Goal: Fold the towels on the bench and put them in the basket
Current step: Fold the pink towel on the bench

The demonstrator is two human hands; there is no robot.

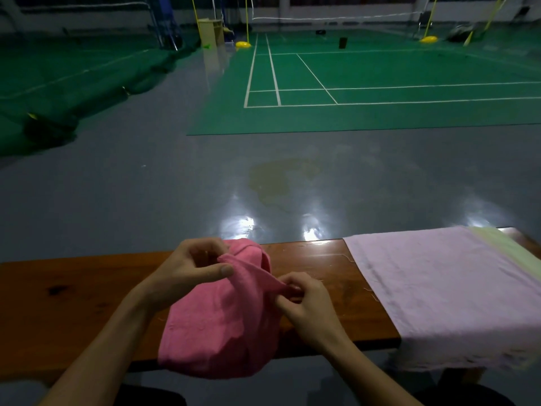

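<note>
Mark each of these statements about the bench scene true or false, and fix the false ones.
1. Both hands hold the bright pink cloth towel. True: the left hand and right hand each pinch an edge.
2. The pale lilac towel lies bunched in a heap. False: it lies spread flat across the brown wooden bench, draping over the near edge.
3. A basket stands on the bench. False: no basket is in view.
4. A pale green towel lies beside the lilac one. True.
</note>
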